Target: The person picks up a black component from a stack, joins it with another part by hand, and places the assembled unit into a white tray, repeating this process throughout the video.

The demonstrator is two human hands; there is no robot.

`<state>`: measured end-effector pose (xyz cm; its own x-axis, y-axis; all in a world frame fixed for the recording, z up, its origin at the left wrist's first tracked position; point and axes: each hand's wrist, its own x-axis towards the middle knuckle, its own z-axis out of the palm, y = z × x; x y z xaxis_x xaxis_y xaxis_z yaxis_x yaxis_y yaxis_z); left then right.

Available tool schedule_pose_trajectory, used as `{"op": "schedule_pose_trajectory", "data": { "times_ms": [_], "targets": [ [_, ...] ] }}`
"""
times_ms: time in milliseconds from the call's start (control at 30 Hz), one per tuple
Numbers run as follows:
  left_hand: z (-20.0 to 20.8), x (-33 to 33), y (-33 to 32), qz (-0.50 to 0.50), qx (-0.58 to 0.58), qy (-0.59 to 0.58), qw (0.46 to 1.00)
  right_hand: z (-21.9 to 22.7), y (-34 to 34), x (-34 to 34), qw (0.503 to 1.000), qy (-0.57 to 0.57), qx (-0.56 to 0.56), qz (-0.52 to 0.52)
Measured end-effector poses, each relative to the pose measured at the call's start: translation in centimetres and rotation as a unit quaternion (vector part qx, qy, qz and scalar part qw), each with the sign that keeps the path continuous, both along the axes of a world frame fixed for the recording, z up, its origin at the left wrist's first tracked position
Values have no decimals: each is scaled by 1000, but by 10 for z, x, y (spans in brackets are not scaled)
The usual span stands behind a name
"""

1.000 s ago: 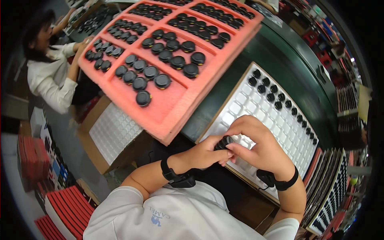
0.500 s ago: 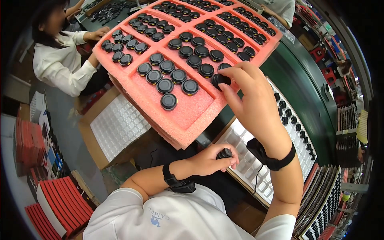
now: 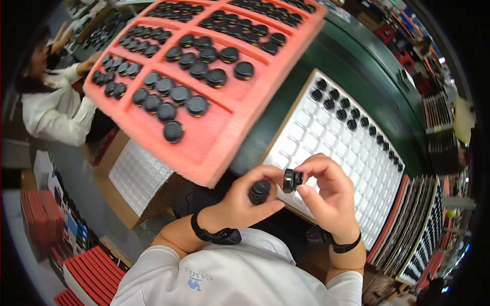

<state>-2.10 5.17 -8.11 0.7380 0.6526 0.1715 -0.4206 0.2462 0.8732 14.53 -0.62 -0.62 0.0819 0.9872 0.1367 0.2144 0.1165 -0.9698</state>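
Note:
In my left hand (image 3: pixel 236 200), curled fingers and thumb hold a black ribbed round part (image 3: pixel 260 192). Facing it, my right hand (image 3: pixel 329 196) pinches a second black round part (image 3: pixel 292 180), turned on its edge, between thumb and fingers. The two hands are close together, with the left fingertips near the pinched part. Up and to the left, a pink foam tray (image 3: pixel 204 153) has compartments with many similar black round parts (image 3: pixel 174 131), some showing bits of yellow. Below my right hand lies a white moulded tray (image 3: pixel 301 145) with small black parts (image 3: pixel 352 124) along its far right side.
A green work surface (image 3: pixel 377 94) extends behind the white tray. At left, an open cardboard box (image 3: pixel 115 188) holds another white moulded tray (image 3: pixel 138 173). A person in a white top (image 3: pixel 56 115) sits beyond it. Stacked trays (image 3: pixel 408 229) stand at lower right.
My right hand has come down from the foam tray with a black round part, meeting my left hand, which has risen slightly and moved left. The whole view has shifted.

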Motion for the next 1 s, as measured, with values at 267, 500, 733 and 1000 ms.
{"op": "schedule_pose_trajectory", "data": {
  "times_ms": [267,500,733,1000],
  "targets": [
    [0,15,-2,-50,149,76,985,-30,-50,6,996,-9,19,-91],
    [1,24,-10,-11,181,67,981,-39,-56,11,977,-143,118,-107],
    [2,25,-12,-79,-45,75,993,-52,-59,11,909,410,-34,-71],
    [0,32,-13,-102,-72,70,990,-71,-60,11,839,543,-15,-36]
  ]
}}
